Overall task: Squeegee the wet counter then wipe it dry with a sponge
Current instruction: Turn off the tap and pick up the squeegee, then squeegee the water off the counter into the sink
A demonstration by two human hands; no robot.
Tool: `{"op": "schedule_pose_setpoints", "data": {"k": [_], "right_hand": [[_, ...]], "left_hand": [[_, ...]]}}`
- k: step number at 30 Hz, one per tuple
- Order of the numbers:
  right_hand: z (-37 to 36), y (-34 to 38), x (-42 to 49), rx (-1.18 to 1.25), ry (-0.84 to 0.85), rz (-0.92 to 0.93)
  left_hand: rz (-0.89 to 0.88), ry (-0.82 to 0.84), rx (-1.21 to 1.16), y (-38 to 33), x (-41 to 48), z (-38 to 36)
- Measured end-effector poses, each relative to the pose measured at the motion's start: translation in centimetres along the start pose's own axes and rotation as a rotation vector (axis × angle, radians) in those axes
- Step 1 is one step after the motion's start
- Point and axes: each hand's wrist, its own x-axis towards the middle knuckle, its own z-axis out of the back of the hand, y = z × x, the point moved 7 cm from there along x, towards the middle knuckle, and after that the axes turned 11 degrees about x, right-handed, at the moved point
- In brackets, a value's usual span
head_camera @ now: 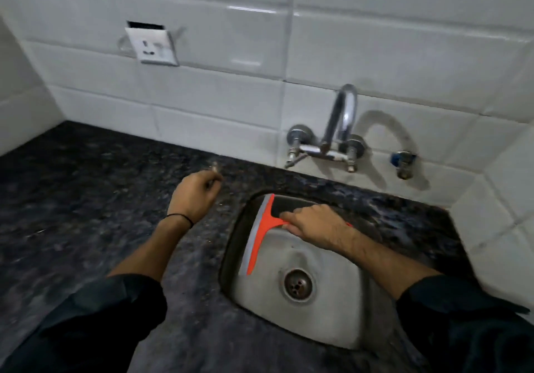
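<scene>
Head view shows us our right hand (pixel 316 226) wrapped around the handle of an orange squeegee (pixel 261 232), fingers curled over the top of the grip and the thumb side tucked beneath it. We hold the tool over the steel sink (pixel 341 309), its long blade, orange with a grey rubber edge, running along the sink's left wall from the far corner toward the drain (pixel 297 284); whether the blade touches the wall we cannot tell.

Our left hand (pixel 193 196) hangs above the dark speckled stone counter (pixel 72 213), just left of the sink. Its fingers are curled in loosely toward the palm, and something small and pale seems pinched at the fingertips, though motion blur keeps us from telling what it is or whether it is truly gripped. A thin black band (pixel 180 218) circles that wrist, and dark sleeves cover both forearms lower down.

Beyond the sink, a chrome wall-mounted tap (pixel 336 129) with a curved spout rises from the white tiled wall (pixel 231 92), its two handles set to either side. To its right sits a small blue-capped valve (pixel 403 161). Further left and higher on the tiles, a white socket plate (pixel 153 44) hangs tilted away from its recess.
</scene>
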Motion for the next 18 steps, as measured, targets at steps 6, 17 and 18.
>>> {"op": "schedule_pose_setpoints", "data": {"k": [6, 17, 18], "right_hand": [[1.9, 8.4, 12.7, 0.048, -0.063, 0.060], [2.4, 23.2, 44.3, 0.331, 0.128, 0.069], [2.1, 24.4, 46.8, 0.337, 0.148, 0.072]], "left_hand": [[0.405, -0.003, 0.089, 17.7, -3.4, 4.8], [0.693, 0.061, 0.230, 44.0, 0.0, 9.7], [0.699, 0.105, 0.253, 45.5, 0.5, 9.5]]}}
